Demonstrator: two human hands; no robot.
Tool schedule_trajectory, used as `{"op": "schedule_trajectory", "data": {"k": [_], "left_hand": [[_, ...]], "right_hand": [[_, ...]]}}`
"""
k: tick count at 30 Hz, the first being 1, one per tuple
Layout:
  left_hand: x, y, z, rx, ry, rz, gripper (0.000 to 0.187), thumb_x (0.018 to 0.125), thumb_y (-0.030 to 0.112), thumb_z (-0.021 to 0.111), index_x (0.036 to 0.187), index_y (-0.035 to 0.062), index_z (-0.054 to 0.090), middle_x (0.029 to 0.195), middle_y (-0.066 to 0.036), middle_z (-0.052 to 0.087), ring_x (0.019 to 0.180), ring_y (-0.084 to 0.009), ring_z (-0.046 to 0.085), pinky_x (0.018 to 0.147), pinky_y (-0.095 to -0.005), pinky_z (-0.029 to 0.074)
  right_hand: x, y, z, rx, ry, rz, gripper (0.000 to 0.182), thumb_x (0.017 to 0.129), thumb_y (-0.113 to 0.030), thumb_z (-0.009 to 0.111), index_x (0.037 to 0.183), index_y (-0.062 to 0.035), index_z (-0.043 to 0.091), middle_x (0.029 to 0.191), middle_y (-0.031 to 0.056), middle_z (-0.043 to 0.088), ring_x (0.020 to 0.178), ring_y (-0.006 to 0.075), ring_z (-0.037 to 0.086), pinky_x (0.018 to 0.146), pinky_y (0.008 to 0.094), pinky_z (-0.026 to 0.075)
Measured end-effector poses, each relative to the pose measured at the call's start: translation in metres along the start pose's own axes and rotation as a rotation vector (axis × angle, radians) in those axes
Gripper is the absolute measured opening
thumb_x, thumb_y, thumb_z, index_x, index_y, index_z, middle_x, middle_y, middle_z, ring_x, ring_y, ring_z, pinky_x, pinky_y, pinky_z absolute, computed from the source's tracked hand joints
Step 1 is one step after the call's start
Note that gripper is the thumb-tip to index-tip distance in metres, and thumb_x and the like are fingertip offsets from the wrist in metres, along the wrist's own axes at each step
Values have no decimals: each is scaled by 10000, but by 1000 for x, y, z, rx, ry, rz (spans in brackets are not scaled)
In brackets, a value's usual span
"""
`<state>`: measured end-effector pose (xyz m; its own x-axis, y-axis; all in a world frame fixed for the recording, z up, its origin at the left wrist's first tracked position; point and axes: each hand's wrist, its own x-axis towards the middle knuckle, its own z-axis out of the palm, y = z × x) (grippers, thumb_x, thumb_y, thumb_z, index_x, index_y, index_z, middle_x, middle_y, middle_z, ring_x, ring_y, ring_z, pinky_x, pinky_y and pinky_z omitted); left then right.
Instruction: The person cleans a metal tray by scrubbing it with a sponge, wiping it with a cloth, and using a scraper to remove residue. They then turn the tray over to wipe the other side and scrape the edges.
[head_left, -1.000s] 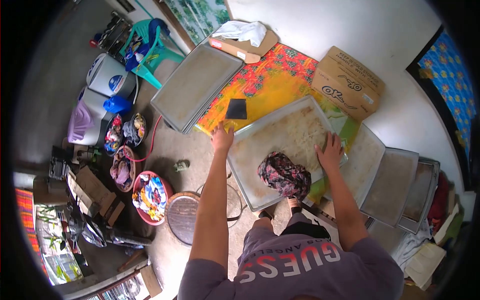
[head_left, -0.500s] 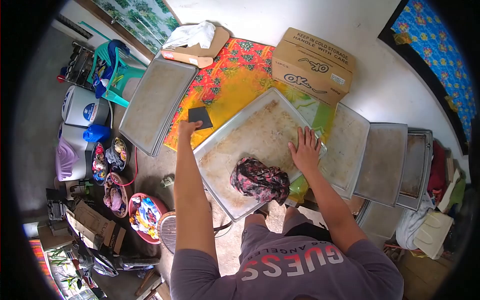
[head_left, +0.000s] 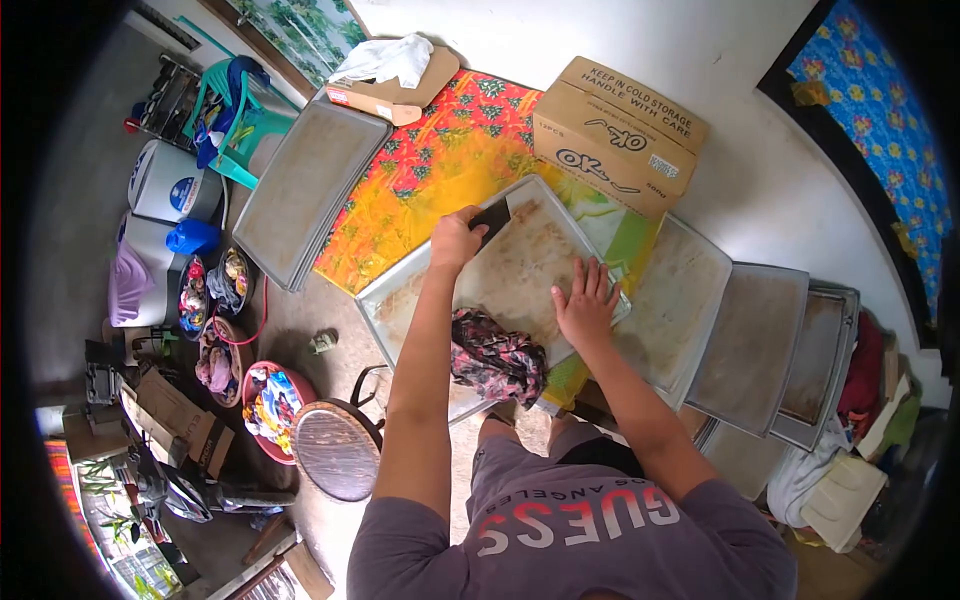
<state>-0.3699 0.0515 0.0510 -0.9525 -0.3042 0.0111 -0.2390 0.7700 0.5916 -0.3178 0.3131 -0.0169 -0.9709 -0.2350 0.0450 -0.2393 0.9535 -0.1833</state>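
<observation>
My left hand [head_left: 457, 240] is closed around a flat black square piece [head_left: 492, 222], which is tilted on edge over the far part of a large metal baking tray [head_left: 520, 285]. Brown residue marks the tray's surface, mostly towards its far corner. With fingers spread, my right hand [head_left: 586, 308] lies flat near the tray's right edge. A crumpled dark cloth with a pink pattern [head_left: 495, 358] rests on the tray's near side, partly behind my left forearm.
A stack of trays [head_left: 312, 190] stands at the left of the flowered tablecloth [head_left: 470, 125]. Behind are a cardboard box [head_left: 620, 135] and an open carton [head_left: 405, 100]. More trays [head_left: 750, 345] overlap on the right. A round stool [head_left: 337, 450] stands lower left.
My left hand has moved right with the black piece, from beyond the tray's left edge to over its surface. The tray and my right hand appear slightly further left in view.
</observation>
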Motion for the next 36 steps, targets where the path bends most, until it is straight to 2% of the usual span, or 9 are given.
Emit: {"op": "schedule_trajectory", "data": {"k": [4,8,9,13,17,23,26,32,36], "left_hand": [[-20,18,19,59,16,-59,506,778,230,743,1225,140,523,866,-192,689,861,-375,661,754,-467,526],[-51,9,56,-98,376,130,566,779,182,755,1257,180,453,808,-141,694,718,-352,676,639,-443,522],[-56,10,66,-269,361,-22,517,775,170,763,1218,139,499,832,-150,693,761,-334,679,677,-420,532],[-58,3,79,-270,318,129,326,808,276,750,968,15,640,880,-219,685,843,-349,684,718,-432,527],[-19,-37,90,-183,201,-163,552,827,497,668,956,-39,650,869,-304,650,825,-463,637,734,-484,515],[6,-28,51,-336,-28,-201,466,801,354,732,979,-71,663,942,-288,669,926,-384,661,803,-407,511],[8,-43,71,-468,197,-173,423,799,309,738,987,-62,663,928,-268,679,910,-363,672,807,-403,509],[10,-44,72,-565,23,-125,439,800,317,739,988,-70,651,907,-252,684,899,-340,677,790,-398,510],[16,-46,69,-340,-42,-260,429,798,325,740,1005,-39,646,940,-235,681,951,-329,663,820,-397,499]], "right_hand": [[1,1,0,-1,-49,12,708,965,-541,363,1508,-99,251,1565,134,222,1442,334,193,1126,612,119],[2,2,5,-12,-72,19,717,965,-547,347,1518,-110,219,1575,130,192,1453,325,154,1127,615,106],[2,2,5,-11,-73,19,718,965,-548,346,1519,-112,215,1575,129,190,1454,325,148,1126,616,106],[2,2,4,-7,-87,7,707,965,-545,350,1517,-124,216,1576,132,179,1456,334,131,1120,625,109],[4,1,0,10,-79,-5,690,965,-534,366,1509,-130,236,1569,144,186,1453,348,133,1115,631,116],[4,1,0,-18,-55,-30,687,960,-528,381,1504,-131,240,1553,152,219,1445,356,154,1107,634,141],[6,1,1,-38,-71,-23,687,961,-531,378,1505,-136,230,1554,151,210,1442,352,162,1107,632,146],[6,0,2,-57,-83,-14,685,965,-539,365,1503,-139,225,1556,147,198,1440,344,160,1111,623,140],[6,0,3,-58,-98,-9,692,964,-542,361,1507,-136,218,1562,141,184,1443,340,154,1115,619,130]]}}
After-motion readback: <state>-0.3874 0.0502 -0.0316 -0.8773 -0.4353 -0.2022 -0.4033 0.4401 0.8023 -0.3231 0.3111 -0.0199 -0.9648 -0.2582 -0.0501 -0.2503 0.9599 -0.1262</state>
